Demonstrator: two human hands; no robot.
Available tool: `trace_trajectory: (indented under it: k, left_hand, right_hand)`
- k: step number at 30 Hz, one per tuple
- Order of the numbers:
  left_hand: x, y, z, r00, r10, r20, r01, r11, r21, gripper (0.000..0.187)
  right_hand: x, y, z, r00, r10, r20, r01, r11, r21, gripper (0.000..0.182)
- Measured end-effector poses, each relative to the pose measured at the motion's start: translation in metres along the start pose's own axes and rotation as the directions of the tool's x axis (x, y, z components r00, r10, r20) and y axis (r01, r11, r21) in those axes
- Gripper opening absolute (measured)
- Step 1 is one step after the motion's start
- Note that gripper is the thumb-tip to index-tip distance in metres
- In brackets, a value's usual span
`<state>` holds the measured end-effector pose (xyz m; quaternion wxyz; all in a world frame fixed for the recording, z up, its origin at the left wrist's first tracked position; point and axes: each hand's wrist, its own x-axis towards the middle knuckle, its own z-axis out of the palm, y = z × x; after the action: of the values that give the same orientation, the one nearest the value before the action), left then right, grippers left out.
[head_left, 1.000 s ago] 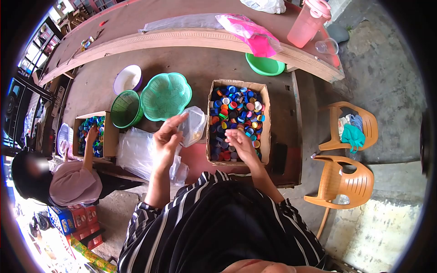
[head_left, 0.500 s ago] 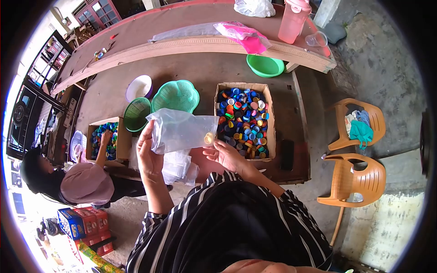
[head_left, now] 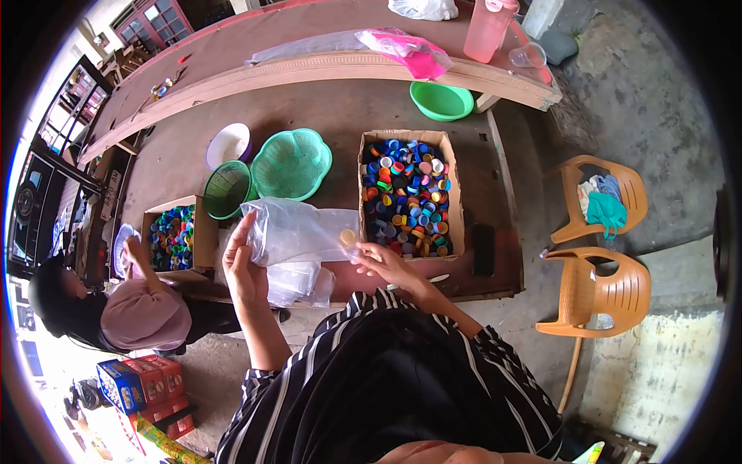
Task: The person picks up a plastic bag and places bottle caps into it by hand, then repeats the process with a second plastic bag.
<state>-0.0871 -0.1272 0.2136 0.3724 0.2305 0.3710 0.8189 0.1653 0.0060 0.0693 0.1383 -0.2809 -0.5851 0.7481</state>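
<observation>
A clear plastic bag (head_left: pixel 290 232) is stretched between my two hands above the table. My left hand (head_left: pixel 241 259) grips its left end, with fingers closed on the plastic. At the bag's right corner my right hand (head_left: pixel 382 263) pinches the edge, just below a yellowish cap (head_left: pixel 348 237) that shows inside the plastic. More clear bags (head_left: pixel 297 284) lie in a pile on the table under the held one. Right of the bag stands a cardboard box (head_left: pixel 457 193) full of bottle caps (head_left: pixel 410 193) in many colours.
Beyond the bag are a green scalloped basket (head_left: pixel 292 164), a dark green basket (head_left: pixel 228 189) and a white bowl (head_left: pixel 229 145). A co-worker (head_left: pixel 147 317) sits at the left by a smaller box of caps (head_left: pixel 171 236). A phone (head_left: pixel 484 250) lies at the right.
The view has shifted slightly. The bag's left part has bunched, and my left hand is a little lower. The co-worker's hand has moved out of the small box to its left side.
</observation>
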Motion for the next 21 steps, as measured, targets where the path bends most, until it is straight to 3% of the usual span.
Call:
trace_trajectory:
  k: [3, 5, 7, 9, 10, 13, 14, 17, 20, 21]
  left_hand:
    - [0.002, -0.004, 0.012, 0.999, -0.007, -0.042, 0.012, 0.991, 0.13, 0.047]
    - [0.005, -0.01, 0.013, 0.999, -0.039, -0.037, 0.046, 0.975, 0.217, 0.047]
    - [0.005, -0.016, 0.022, 0.996, -0.087, -0.029, 0.092, 0.962, 0.257, 0.045]
    - [0.008, -0.023, 0.027, 0.996, -0.087, -0.005, 0.084, 0.947, 0.311, 0.046]
    - [0.01, -0.025, 0.026, 0.996, -0.089, 0.004, 0.082, 0.935, 0.344, 0.046]
    - [0.017, -0.032, 0.026, 0.997, -0.078, 0.027, 0.059, 0.902, 0.428, 0.046]
    - [0.02, -0.033, 0.027, 0.997, -0.065, 0.033, 0.043, 0.892, 0.45, 0.046]
    - [0.029, -0.041, 0.021, 0.999, -0.003, 0.052, -0.024, 0.857, 0.515, 0.046]
    - [0.034, -0.049, 0.015, 0.999, 0.028, 0.044, -0.047, 0.84, 0.541, 0.046]
    - [0.035, -0.05, 0.014, 0.999, 0.031, 0.037, -0.046, 0.839, 0.543, 0.046]
  right_hand:
    - [-0.004, 0.01, -0.027, 0.973, -0.184, -0.138, 0.118, 0.915, -0.387, 0.047]
    - [-0.013, -0.001, -0.054, 0.93, -0.192, -0.313, -0.004, 0.848, -0.531, 0.036]
    - [-0.021, 0.005, -0.088, 0.83, -0.283, -0.48, -0.164, 0.699, -0.696, 0.021]
    - [-0.029, 0.005, -0.112, 0.78, -0.31, -0.544, -0.437, 0.352, -0.828, 0.018]
    - [-0.03, 0.002, -0.12, 0.776, -0.167, -0.609, -0.556, 0.276, -0.784, 0.018]
    - [-0.023, 0.006, -0.128, 0.745, 0.042, -0.666, -0.666, 0.096, -0.74, 0.024]
    - [-0.016, 0.007, -0.131, 0.742, 0.176, -0.646, -0.665, 0.072, -0.744, 0.028]
    - [-0.002, 0.021, -0.136, 0.693, 0.239, -0.68, -0.698, -0.009, -0.716, 0.025]
    - [-0.005, 0.03, -0.139, 0.693, 0.17, -0.701, -0.716, 0.046, -0.697, 0.027]
    - [-0.009, 0.025, -0.139, 0.729, 0.174, -0.662, -0.684, 0.131, -0.718, 0.027]
